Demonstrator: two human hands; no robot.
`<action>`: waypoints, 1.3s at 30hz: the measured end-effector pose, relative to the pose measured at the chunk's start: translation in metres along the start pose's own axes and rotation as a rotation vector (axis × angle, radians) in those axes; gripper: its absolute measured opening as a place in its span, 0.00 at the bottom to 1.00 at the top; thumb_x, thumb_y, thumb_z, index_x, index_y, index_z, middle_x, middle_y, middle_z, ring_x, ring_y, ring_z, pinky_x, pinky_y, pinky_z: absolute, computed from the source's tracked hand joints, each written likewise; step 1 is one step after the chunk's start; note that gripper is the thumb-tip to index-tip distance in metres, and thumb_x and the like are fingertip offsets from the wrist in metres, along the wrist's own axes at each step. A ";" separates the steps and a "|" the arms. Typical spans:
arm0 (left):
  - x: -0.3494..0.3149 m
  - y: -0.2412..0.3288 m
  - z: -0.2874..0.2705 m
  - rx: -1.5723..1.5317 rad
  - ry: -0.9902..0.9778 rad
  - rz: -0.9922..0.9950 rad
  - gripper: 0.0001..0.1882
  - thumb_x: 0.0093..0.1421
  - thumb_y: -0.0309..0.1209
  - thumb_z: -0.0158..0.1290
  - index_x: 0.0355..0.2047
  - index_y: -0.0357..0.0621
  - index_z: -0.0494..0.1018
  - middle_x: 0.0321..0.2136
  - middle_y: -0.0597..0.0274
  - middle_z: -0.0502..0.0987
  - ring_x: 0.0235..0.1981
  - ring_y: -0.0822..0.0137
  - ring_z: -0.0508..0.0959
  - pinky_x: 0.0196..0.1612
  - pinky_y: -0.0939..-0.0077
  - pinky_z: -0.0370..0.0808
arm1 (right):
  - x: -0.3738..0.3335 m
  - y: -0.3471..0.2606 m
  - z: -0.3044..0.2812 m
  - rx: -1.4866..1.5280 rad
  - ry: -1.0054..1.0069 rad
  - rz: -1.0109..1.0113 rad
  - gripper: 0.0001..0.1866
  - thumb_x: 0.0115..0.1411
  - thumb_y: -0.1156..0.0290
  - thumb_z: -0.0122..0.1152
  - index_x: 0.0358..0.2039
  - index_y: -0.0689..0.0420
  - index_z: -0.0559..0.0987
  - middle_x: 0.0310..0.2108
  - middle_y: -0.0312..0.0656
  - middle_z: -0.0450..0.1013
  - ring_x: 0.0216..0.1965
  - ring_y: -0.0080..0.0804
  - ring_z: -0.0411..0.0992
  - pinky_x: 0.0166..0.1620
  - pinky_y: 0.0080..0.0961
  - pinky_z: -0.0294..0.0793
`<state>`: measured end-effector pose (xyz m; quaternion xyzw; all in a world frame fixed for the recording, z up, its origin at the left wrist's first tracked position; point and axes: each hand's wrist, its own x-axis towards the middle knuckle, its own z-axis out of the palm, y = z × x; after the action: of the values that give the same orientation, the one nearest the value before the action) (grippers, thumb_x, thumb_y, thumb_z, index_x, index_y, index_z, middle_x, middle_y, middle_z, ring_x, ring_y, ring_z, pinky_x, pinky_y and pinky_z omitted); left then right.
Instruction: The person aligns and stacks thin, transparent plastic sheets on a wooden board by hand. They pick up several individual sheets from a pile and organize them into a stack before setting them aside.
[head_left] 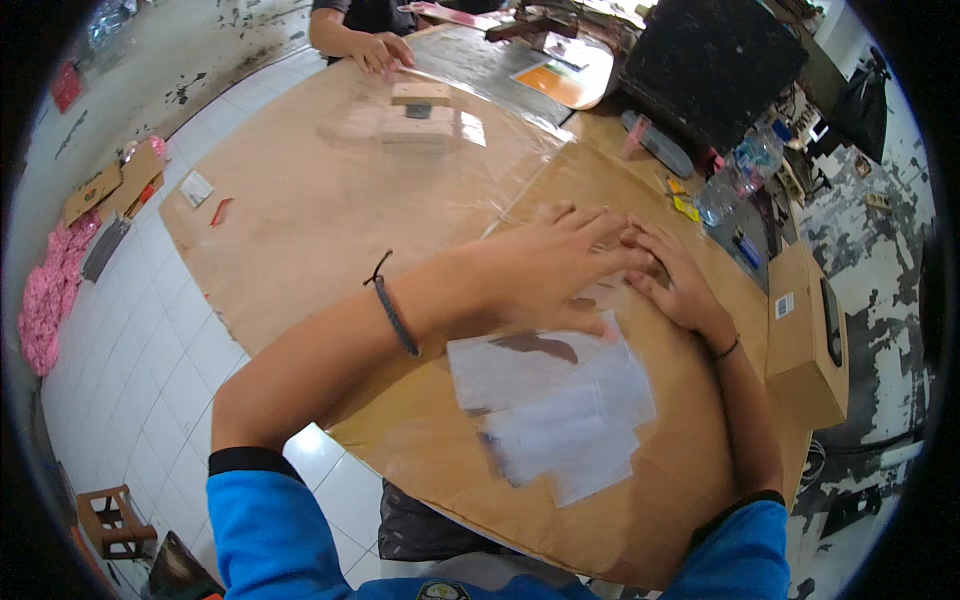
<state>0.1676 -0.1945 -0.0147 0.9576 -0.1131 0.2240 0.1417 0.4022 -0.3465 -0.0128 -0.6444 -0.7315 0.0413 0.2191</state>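
My left hand (pixel 565 262) reaches across the brown-covered table with its fingers spread, palm down. Beside it, my right hand (pixel 682 282) curves in from the right, its fingers apart and meeting the left fingertips. Nothing shows in either hand, though the space under the palms is hidden. Just below the left hand lies a loose, overlapping spread of thin whitish translucent sheets (pixel 560 425), perhaps plastic sleeves. The left thumb is close above their upper edge; whether it touches them cannot be made out.
Across the table, another person's hand (pixel 380 52) is near small stacked blocks (pixel 418 125). On the right are a plastic bottle (pixel 745 170), a cardboard box (pixel 800 340) and a large black panel (pixel 712 70). A small white packet (pixel 196 188) lies by the left edge.
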 end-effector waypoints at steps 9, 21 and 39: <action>-0.018 -0.036 -0.003 0.159 -0.132 -0.270 0.53 0.57 0.66 0.53 0.70 0.42 0.53 0.72 0.41 0.47 0.74 0.44 0.44 0.73 0.45 0.42 | 0.005 0.011 0.000 0.078 0.036 -0.018 0.17 0.62 0.63 0.63 0.50 0.56 0.78 0.59 0.44 0.72 0.64 0.47 0.64 0.67 0.41 0.59; -0.013 -0.037 -0.002 0.021 -0.225 -0.182 0.44 0.61 0.57 0.54 0.69 0.43 0.56 0.71 0.49 0.54 0.72 0.52 0.52 0.73 0.51 0.46 | -0.016 -0.058 -0.002 0.236 -0.118 -0.622 0.38 0.47 0.28 0.64 0.48 0.46 0.80 0.56 0.40 0.74 0.59 0.45 0.68 0.63 0.59 0.57; -0.012 -0.041 0.000 0.018 -0.170 -0.108 0.37 0.63 0.53 0.54 0.67 0.48 0.62 0.69 0.45 0.57 0.71 0.46 0.55 0.72 0.52 0.50 | -0.013 -0.077 -0.004 0.297 -0.494 -0.508 0.38 0.48 0.38 0.69 0.56 0.43 0.76 0.62 0.44 0.66 0.58 0.44 0.65 0.61 0.44 0.62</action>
<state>0.1681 -0.1542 -0.0293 0.9791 -0.0709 0.1349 0.1348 0.3334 -0.3728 0.0132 -0.3743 -0.8847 0.2453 0.1306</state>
